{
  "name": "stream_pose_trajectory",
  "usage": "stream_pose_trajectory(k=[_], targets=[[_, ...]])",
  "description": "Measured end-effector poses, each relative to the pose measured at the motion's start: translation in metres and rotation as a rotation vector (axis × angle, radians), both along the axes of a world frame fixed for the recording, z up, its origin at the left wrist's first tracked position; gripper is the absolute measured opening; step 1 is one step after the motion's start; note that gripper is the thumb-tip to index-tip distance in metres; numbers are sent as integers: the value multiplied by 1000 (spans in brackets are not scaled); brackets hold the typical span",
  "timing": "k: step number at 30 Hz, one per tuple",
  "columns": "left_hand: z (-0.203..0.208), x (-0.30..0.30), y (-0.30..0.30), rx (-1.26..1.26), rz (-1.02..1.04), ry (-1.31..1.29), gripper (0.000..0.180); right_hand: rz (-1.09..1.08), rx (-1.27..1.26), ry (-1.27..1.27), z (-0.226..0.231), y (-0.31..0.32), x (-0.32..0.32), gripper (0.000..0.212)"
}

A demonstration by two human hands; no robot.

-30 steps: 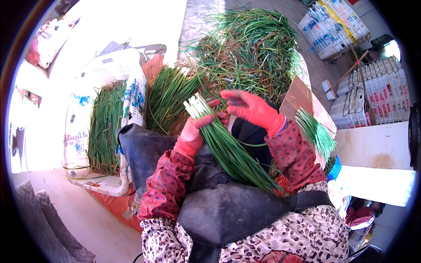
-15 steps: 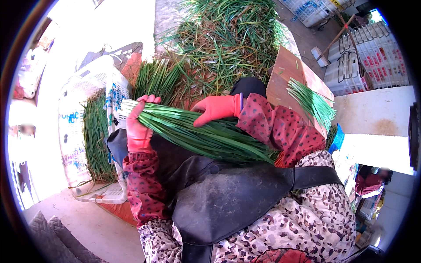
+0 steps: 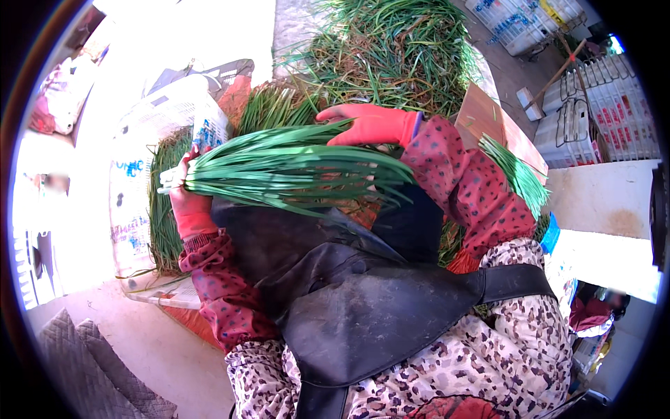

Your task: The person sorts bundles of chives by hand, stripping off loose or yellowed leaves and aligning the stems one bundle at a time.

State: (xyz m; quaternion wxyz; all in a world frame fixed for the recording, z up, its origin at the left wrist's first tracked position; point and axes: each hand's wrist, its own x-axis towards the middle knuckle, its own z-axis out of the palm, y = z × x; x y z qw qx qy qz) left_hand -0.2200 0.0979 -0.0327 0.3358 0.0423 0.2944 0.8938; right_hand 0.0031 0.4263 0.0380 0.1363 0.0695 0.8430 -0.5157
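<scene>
My left hand (image 3: 191, 207), in a red glove, is wrapped round the pale stem ends of a bunch of garlic chives (image 3: 279, 167). The long green leaves fan out to the right above my lap, their tips hanging loose. At the upper edge of the leaves is my right hand (image 3: 370, 126), also red-gloved, with thumb and fingers apart. A few leaves pass by its thumb, but it does not grip the bunch. More cut chives (image 3: 276, 108) lie just beyond the held bunch.
A white plastic crate (image 3: 129, 209) at the left holds more chives. A large heap of loose leaves (image 3: 391, 56) lies ahead. On the right, a small bunch (image 3: 516, 174) rests by a brown board (image 3: 481, 115). Stacked white crates (image 3: 607, 105) stand at far right.
The bunch has lifted off my lap and swung away from me, its leaves spreading. My left hand moved left with it, while my right hand moved up and came off the middle of the leaves.
</scene>
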Motion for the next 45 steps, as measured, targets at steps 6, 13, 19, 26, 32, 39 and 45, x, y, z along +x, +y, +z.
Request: stream_pose_trajectory(k=[6, 13, 19, 26, 32, 39, 45], targets=[[19, 1, -54, -216, 414, -85, 28, -611, -84, 240, 27, 29, 6, 48], [4, -11, -97, -185, 433, -24, 30, -637, 128, 660, 46, -62, 1, 36], [52, 30, -58, -797, 215, 380, 32, -29, 299, 735, 30, -195, -51, 76], [119, 76, -4, -458, 344, 365, 38, -253, 573, 762, 1, -217, -79, 114], [176, 96, 70, -256, 234, 417, 41, -404, 499, 623, 60, -136, -60, 69], [201, 128, 146, -221, -91, 821, 58, -833, -994, 697, 60, -42, 17, 41], [139, 93, 142, -348, -233, 620, 55, -859, -1353, 891, 25, 14, 75, 39]])
